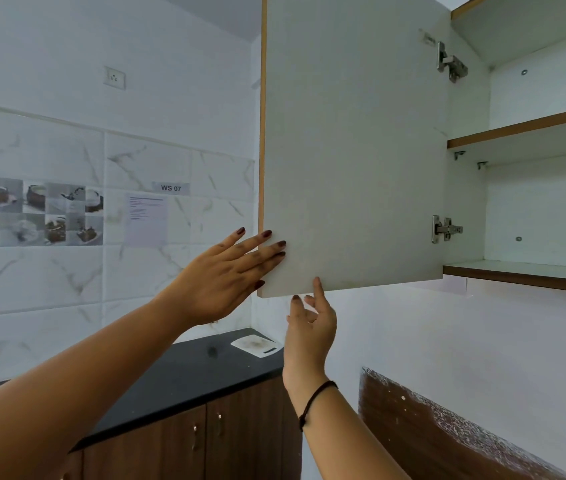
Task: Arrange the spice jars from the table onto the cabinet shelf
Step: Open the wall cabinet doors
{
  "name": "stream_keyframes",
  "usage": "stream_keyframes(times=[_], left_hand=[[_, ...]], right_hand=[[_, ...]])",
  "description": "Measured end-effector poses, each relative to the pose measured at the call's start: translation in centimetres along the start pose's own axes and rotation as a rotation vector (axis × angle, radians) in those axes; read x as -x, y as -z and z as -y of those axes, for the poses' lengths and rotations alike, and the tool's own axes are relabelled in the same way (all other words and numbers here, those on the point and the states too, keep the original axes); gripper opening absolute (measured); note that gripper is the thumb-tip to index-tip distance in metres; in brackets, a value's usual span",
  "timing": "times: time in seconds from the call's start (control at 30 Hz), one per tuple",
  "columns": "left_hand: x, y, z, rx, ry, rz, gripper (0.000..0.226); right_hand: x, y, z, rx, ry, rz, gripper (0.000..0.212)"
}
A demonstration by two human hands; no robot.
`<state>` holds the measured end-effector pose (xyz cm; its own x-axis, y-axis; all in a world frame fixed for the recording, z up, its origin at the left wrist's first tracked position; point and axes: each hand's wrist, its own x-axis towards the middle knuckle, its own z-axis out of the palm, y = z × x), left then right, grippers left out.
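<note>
A white cabinet door (350, 133) with a wooden edge hangs swung out in front of me. My left hand (226, 271) lies flat against its lower left corner, fingers spread over the edge. My right hand (311, 323) touches the door's bottom edge from below with a fingertip and holds nothing. To the right, the cabinet's inside shows a bare middle shelf (523, 128) and a bare bottom shelf (523, 273). No spice jars are in view.
A black counter (177, 375) over brown wooden doors runs along the tiled wall at lower left, with a white flat scale (256, 344) at its far end. A brown wooden board (447, 434) leans at lower right. Two metal hinges sit on the door's right side.
</note>
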<state>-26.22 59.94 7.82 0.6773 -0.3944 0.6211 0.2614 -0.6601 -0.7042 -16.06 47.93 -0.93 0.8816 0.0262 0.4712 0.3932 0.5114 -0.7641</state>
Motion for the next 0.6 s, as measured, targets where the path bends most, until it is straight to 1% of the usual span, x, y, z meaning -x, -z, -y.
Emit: stream_keyframes(times=[0.07,0.13,0.17,0.27,0.33,0.4,0.5,0.6], left_hand=[[0.0,-0.1,-0.1,-0.001,0.002,0.005,0.055],[0.0,-0.1,-0.1,-0.004,0.0,0.008,0.055],[0.0,-0.1,-0.1,-0.009,-0.003,0.01,0.055],[0.0,0.1,0.0,-0.013,-0.011,0.017,0.055],[0.1,0.2,0.0,-0.02,-0.01,0.026,0.055],[0.1,0.2,-0.2,-0.03,-0.005,0.029,0.056],[-0.1,0.5,-0.9,-0.042,0.01,0.022,0.057],[-0.3,0.8,-2.0,-0.005,0.053,0.002,0.057]], right_hand=[[0.5,-0.4,-0.4,0.112,0.191,-0.018,0.046],[0.9,-0.7,-0.9,0.209,0.393,-0.001,0.044],[1.1,-0.8,-1.1,0.284,0.459,0.015,0.045],[1.4,-0.6,-1.7,0.521,0.535,0.036,0.048],[1.5,-0.2,-2.1,0.62,0.593,0.057,0.051],[1.4,0.3,-2.3,0.672,0.651,0.102,0.053],[1.1,1.1,-2.3,0.721,0.686,0.171,0.055],[0.9,1.9,-2.1,0.788,0.727,0.229,0.058]])
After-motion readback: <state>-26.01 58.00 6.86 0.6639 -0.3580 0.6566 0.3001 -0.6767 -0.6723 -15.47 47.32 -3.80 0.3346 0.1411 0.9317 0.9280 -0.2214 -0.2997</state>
